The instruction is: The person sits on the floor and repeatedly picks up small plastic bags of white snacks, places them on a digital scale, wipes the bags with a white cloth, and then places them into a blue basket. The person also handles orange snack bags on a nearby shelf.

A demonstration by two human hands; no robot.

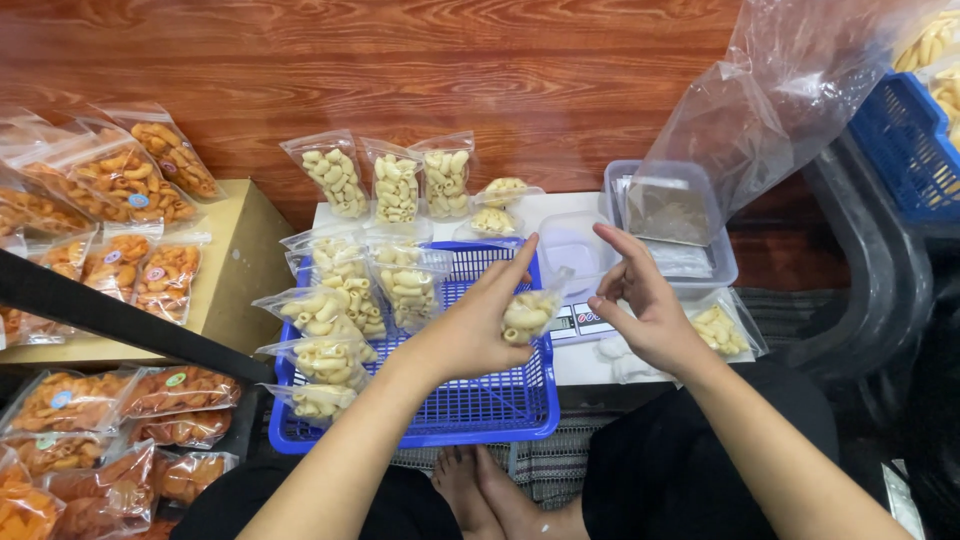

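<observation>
My left hand (478, 325) holds a small clear bag of pale macaroni-shaped snacks (528, 315) above the right side of a blue plastic basket (470, 405). My right hand (645, 300) hovers just to the right of the bag, fingers apart and curled, over a small digital scale (580, 322) with a clear tub (572, 243) on it. Several filled bags of the same pale snacks (335, 310) lie in the basket's left half. Three more bags (395, 185) stand in a row behind it.
A clear tray (722, 262) and a large plastic bag (775, 100) sit at the right, with another blue basket (905, 140) beyond. Several bags of orange snacks (125, 215) fill the left, on a wooden box (235, 260) and the floor. My bare feet (480, 490) rest below.
</observation>
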